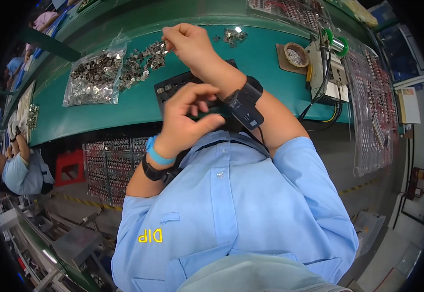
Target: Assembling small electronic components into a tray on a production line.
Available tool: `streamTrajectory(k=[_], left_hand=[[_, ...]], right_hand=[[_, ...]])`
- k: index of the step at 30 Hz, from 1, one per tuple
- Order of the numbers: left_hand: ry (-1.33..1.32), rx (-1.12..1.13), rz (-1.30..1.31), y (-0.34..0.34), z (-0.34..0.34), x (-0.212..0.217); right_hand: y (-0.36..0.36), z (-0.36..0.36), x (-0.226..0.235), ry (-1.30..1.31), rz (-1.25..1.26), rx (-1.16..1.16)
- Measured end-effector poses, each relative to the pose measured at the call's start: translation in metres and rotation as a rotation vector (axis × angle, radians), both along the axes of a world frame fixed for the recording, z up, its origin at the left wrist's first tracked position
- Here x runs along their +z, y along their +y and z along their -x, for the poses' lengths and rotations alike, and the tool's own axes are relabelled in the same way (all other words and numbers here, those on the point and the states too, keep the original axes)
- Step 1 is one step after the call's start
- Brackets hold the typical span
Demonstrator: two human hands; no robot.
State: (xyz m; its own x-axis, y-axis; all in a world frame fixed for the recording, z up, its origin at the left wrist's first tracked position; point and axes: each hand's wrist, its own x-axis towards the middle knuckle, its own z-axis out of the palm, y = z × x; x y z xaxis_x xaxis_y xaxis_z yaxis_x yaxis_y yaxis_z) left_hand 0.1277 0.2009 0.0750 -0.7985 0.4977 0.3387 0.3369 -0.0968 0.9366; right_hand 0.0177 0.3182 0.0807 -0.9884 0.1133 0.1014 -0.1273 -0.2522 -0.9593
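Observation:
My right hand (188, 43) reaches across to the far side of the green conveyor bench (100, 112), fingertips pinched on a small metal part at the edge of a loose pile of small metal parts (143, 61). A black device is strapped to that wrist. My left hand (185, 119), with a blue band and a black watch on its wrist, curls over the near edge of a black tray (165, 90) with rows of pockets. Whether its fingers hold anything is hidden.
A clear bag of metal parts (92, 75) lies left of the pile, a smaller heap (234, 35) farther back. To the right are a brown dish (295, 54), a soldering stand with wire spool (336, 46) and clear component trays (375, 102). Another person (22, 170) sits at left.

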Motion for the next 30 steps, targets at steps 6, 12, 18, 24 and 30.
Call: streamTrajectory(k=[6,12,18,24,30], left_hand=[[0.162,-0.042,0.124,0.015,-0.005,0.006],[-0.06,-0.139,0.054,0.013,-0.012,-0.007],[-0.082,0.383,0.129,-0.051,0.028,-0.021],[0.188,0.786,0.559,-0.129,0.096,-0.066],[0.458,0.764,0.722,-0.117,0.104,-0.065]], right_hand=[[-0.009,0.002,-0.009,0.026,-0.094,-0.04],[-0.006,-0.014,-0.005,-0.13,0.13,0.141],[0.006,-0.006,-0.043,0.2,-0.862,0.286],[-0.034,0.016,-0.059,0.268,-1.043,0.298],[-0.05,0.038,-0.069,0.368,-1.202,0.211]])
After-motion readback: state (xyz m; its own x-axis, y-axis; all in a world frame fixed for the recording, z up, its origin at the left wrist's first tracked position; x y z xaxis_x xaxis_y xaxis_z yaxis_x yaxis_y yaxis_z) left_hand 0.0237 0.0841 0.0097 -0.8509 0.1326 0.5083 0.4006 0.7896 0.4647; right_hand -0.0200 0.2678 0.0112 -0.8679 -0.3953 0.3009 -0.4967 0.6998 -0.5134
